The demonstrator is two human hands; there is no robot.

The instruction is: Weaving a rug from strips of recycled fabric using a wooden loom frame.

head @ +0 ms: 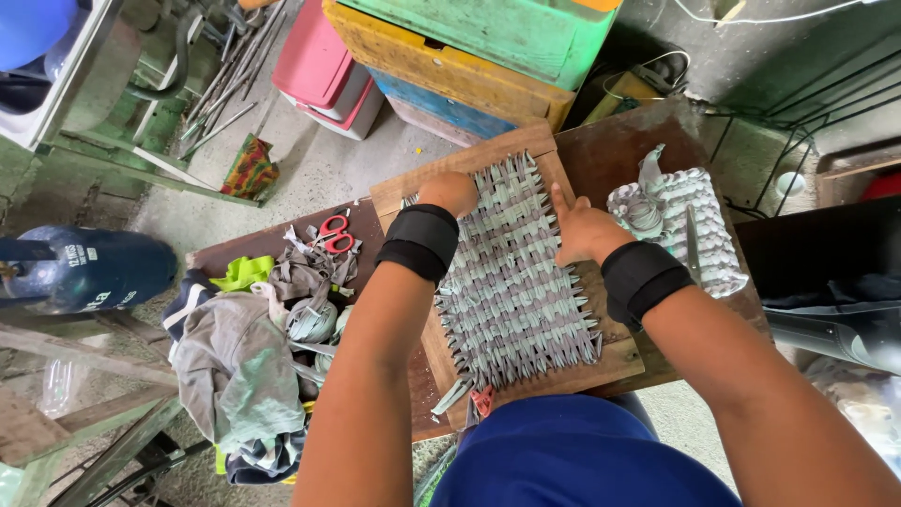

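A grey and pale-green woven strip mat (511, 282) is stretched over a wooden frame board (615, 361) on a dark table. My left hand (449, 192), in a black wristband, is closed at the mat's far left corner; whether it grips a strip there is hidden. My right hand (582, 230), also in a black wristband, presses on the mat's far right edge with the index finger pointing away from me.
A finished woven mat (713, 235) with a strip ball and a knife lies to the right. Red-handled scissors (335, 232), fabric scraps and strip balls (310, 319) are piled at left. Coloured wooden crates (450, 66) and a pink box stand beyond the table; a blue gas cylinder (84, 268) lies at left.
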